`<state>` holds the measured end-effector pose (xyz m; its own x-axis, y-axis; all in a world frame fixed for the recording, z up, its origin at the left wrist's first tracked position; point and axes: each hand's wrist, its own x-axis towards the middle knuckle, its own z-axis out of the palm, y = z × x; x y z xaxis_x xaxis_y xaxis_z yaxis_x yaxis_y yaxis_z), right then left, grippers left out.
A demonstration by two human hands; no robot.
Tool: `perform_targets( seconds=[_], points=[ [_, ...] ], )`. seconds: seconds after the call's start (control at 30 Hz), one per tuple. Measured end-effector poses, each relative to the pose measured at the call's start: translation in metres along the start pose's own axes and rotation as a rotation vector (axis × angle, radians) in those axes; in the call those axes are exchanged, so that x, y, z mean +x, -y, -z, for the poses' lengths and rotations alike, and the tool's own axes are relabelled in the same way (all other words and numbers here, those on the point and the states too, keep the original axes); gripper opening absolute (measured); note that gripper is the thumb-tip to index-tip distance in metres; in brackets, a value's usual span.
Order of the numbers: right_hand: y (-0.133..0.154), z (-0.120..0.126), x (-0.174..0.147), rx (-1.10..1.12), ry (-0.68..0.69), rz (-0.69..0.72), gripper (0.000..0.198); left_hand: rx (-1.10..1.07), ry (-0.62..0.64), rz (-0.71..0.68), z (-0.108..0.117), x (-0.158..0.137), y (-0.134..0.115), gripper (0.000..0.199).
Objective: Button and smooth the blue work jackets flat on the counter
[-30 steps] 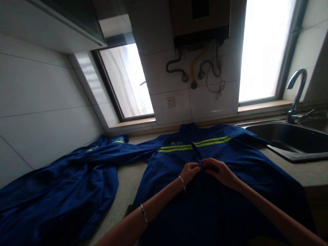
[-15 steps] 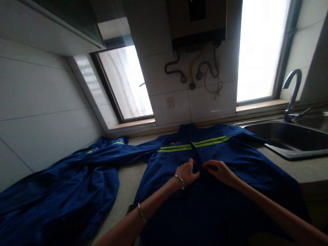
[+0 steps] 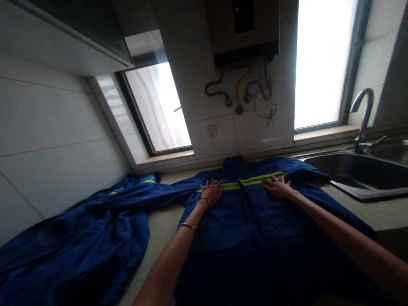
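Observation:
A dark blue work jacket [image 3: 219,229] with yellow-green reflective stripes lies spread on the counter, its collar toward the wall. My left hand [image 3: 211,192] rests flat on the chest at the left end of the stripe, fingers spread, partly over some pale lettering. On the other side of the front opening, my right hand [image 3: 278,187] lies with fingers apart on the right stripe. Neither hand grips the cloth. The jacket's left-side sleeve reaches over a second blue garment [image 3: 79,238], which lies rumpled at the left. The jacket's lower part is in deep shadow.
A steel sink [image 3: 353,170] with a curved faucet [image 3: 363,114] is set into the counter [image 3: 162,225] at the right. A wall-mounted heater [image 3: 244,29] with hoses hangs above. An overhead cabinet [image 3: 73,38] juts out at upper left.
Both hands have left the middle of the front opening, where their fingers were pinched at the cloth. They have moved forward and apart onto the chest stripes, fingers now spread.

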<state>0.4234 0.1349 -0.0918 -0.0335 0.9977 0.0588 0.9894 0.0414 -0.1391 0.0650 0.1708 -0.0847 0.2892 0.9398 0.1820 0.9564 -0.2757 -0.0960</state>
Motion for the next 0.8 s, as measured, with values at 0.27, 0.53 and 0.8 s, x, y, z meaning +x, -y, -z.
perform_targets(
  seconds=[0.27, 0.53, 0.8],
  points=[
    [-0.002, -0.018, 0.029, 0.015, 0.030, -0.060, 0.065, -0.049, 0.197, 0.067, -0.028, 0.034, 0.017, 0.063],
    [-0.002, -0.019, 0.043, 0.004, 0.023, -0.074, 0.065, -0.030, 0.180, 0.023, -0.033, 0.049, 0.024, 0.063],
    [-0.004, -0.018, 0.044, -0.020, 0.027, -0.069, 0.063, -0.030, 0.198, 0.018, -0.033, 0.053, 0.024, 0.061]
  ],
)
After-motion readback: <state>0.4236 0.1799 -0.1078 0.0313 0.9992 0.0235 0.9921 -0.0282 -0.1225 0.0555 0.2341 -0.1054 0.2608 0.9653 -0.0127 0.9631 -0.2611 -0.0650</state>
